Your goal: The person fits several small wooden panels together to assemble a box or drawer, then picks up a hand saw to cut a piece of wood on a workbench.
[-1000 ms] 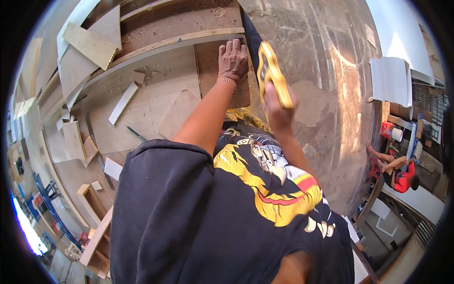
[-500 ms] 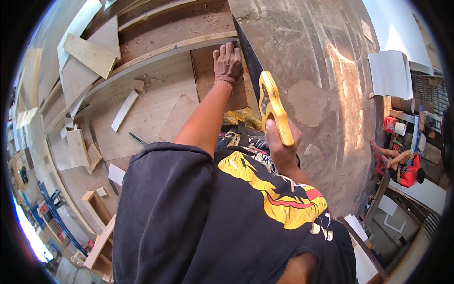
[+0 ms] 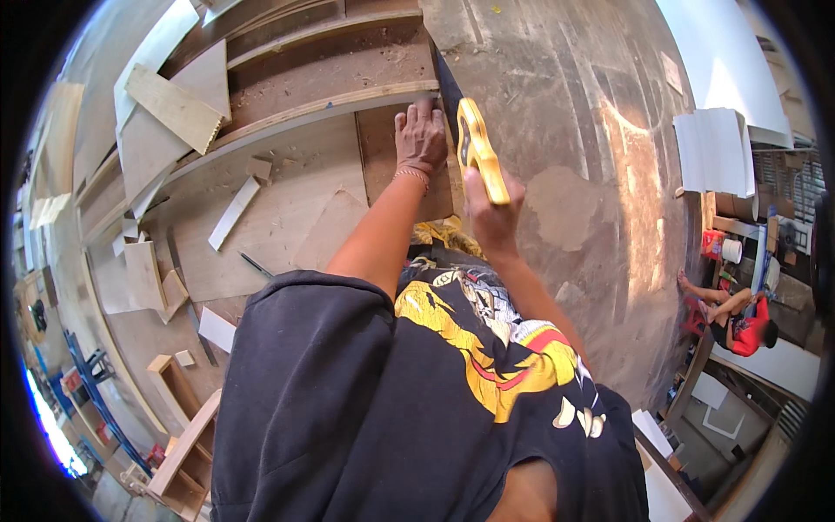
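The right hand (image 3: 494, 207), right of centre in the upper half of the frame, has its fingers closed around the yellow handle of a saw (image 3: 482, 150). The saw's dark blade (image 3: 447, 83) points up toward the top centre, just beside the right end of a wooden rail (image 3: 330, 106); whether its teeth touch wood cannot be told. The left hand (image 3: 421, 143), just left of the handle, lies back up over a brown board (image 3: 377, 143), its fingers close together and their tips at the rail; whether they grip anything cannot be told. A braided band (image 3: 412, 175) circles its wrist. Left of the forearm, a white strip (image 3: 233, 215) lies aslant with a small block (image 3: 259, 169) at its upper end, and a pencil (image 3: 255, 263) rests near the dark shirt (image 3: 313, 391). In the upper left, a board with a jagged end (image 3: 174, 106) lies across other pieces. Wooden frames (image 3: 177, 387) stand in the lower left, near a blue stand (image 3: 96, 374). At the right side of the frame, another person (image 3: 748, 335) in red sits below a white bucket (image 3: 731, 251) and white sheets (image 3: 713, 155).
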### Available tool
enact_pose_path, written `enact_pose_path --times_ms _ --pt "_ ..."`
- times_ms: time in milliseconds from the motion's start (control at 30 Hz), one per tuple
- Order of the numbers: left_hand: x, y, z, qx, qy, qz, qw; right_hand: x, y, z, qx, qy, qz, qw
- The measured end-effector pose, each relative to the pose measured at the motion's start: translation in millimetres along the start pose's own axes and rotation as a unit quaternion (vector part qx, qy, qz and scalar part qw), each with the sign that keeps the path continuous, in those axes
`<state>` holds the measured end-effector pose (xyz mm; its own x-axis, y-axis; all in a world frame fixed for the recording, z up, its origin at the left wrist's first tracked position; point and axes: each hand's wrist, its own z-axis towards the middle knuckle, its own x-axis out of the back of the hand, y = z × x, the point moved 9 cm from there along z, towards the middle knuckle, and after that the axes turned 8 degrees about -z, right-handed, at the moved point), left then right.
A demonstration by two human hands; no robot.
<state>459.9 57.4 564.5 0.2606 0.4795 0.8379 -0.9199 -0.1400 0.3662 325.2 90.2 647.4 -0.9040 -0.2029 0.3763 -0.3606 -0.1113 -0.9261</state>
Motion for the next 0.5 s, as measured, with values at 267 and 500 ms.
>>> enact_pose_path --times_ms 267,500 --pt "0 -2 -3 0.006 -0.017 0.010 1.000 52 -8 -75 -0.091 -0.068 -0.003 0.994" --pt "-2 9 0 -0.004 -0.026 -0.005 1.000 19 29 -24 -0.083 -0.012 0.049 0.995"
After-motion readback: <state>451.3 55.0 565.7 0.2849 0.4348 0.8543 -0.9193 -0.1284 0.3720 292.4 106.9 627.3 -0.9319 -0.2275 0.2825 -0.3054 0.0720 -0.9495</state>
